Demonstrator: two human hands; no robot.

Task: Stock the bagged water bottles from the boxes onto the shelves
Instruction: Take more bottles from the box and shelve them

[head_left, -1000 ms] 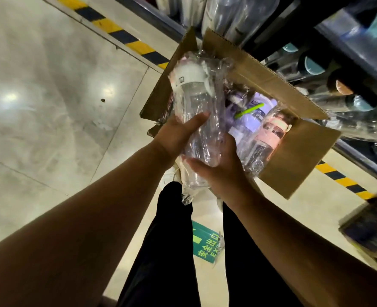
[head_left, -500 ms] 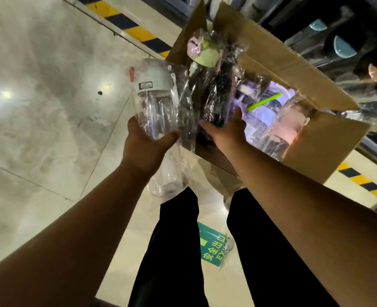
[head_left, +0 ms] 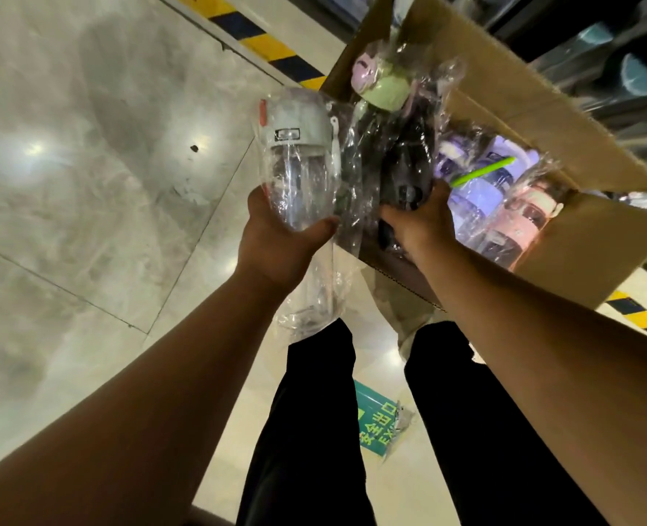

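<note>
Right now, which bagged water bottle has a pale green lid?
The dark plastic-bagged bottle gripped by the right hand above the cardboard box; the clear bottle in the left hand has a white lid.

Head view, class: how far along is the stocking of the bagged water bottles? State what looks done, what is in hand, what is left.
Done: the shelf already carries teal-lidded bottles. In hand: the left hand grips a bagged white-lidded bottle; the right hand grips a bagged green-lidded bottle, neither shelved yet. Left: the cardboard box holds more bagged bottles, including a pink one.
</note>
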